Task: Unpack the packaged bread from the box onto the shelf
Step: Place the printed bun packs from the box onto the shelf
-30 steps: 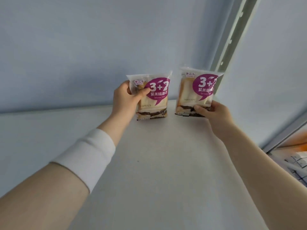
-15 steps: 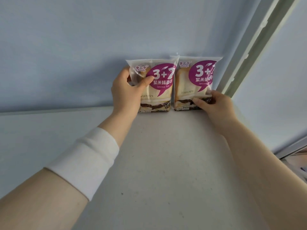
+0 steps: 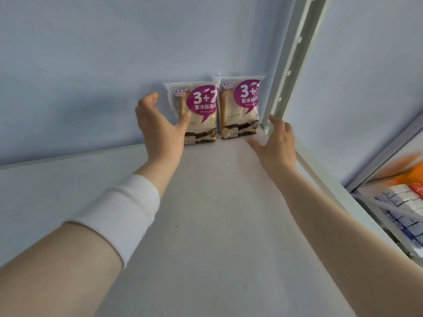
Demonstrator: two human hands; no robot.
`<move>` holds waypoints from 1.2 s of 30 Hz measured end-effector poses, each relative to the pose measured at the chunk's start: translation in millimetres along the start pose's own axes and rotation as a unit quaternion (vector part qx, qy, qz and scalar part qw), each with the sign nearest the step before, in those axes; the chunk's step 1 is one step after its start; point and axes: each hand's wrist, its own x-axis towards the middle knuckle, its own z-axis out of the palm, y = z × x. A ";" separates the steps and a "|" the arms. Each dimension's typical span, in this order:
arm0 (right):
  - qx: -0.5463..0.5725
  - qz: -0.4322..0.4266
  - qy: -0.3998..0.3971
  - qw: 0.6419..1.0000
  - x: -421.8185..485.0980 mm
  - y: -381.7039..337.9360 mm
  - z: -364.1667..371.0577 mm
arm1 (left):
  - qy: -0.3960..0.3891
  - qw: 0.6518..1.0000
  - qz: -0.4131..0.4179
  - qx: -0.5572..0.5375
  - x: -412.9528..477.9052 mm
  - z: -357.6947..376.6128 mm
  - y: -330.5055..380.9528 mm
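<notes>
Left pack [image 3: 201,115] and right pack [image 3: 240,108] stand upright, edges touching, on shelf [image 3: 217,213] at centre frame, against wall [image 3: 91,65]. Left hand [image 3: 160,131]: fingers spread, gripping nothing, thumb overlapping left pack. Right hand [image 3: 277,145]: spread, empty, beside right pack.

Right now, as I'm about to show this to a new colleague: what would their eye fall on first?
Two bread packs with purple 3+2 labels stand upright side by side at the back of the shelf, against the wall: the left pack and the right pack, which is beside the metal post. The left hand is spread open at the left pack's side, and the right hand is open just in front of the right pack.
</notes>
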 end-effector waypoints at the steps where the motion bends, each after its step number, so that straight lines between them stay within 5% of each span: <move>1: -0.046 -0.009 -0.009 0.999 -16.3 -0.6 -7.5 | -0.025 0.997 0.054 0.055 -10.1 -9.9 2.9; 3: -0.141 -0.027 -0.032 0.989 -52.7 -3.1 -23.5 | -0.130 0.956 0.181 0.191 -33.4 -31.8 12.6; 5: -0.223 -0.039 -0.045 0.973 -94.2 -6.0 -41.4 | -0.258 0.872 0.268 0.318 -58.5 -52.8 27.5; 7: -0.279 -0.032 -0.042 0.959 -139.9 -7.6 -61.1 | -0.346 0.810 0.289 0.375 -85.8 -72.1 47.3; 11: -0.328 0.004 -0.050 0.943 -239.3 -9.4 -107.4 | -0.461 0.756 0.283 0.368 -153.1 -121.3 92.4; 21: -0.345 0.157 -0.046 0.924 -464.1 69.2 -243.4 | -0.563 0.655 0.416 0.284 -377.4 -165.4 192.9; 27: -0.350 0.343 -0.084 0.868 -618.8 205.1 -293.5 | -0.653 0.538 0.445 0.293 -566.8 -126.4 201.1; 36: -0.281 0.487 -0.112 0.819 -690.7 359.9 -307.0 | -0.730 0.441 0.405 0.329 -726.2 -21.2 180.1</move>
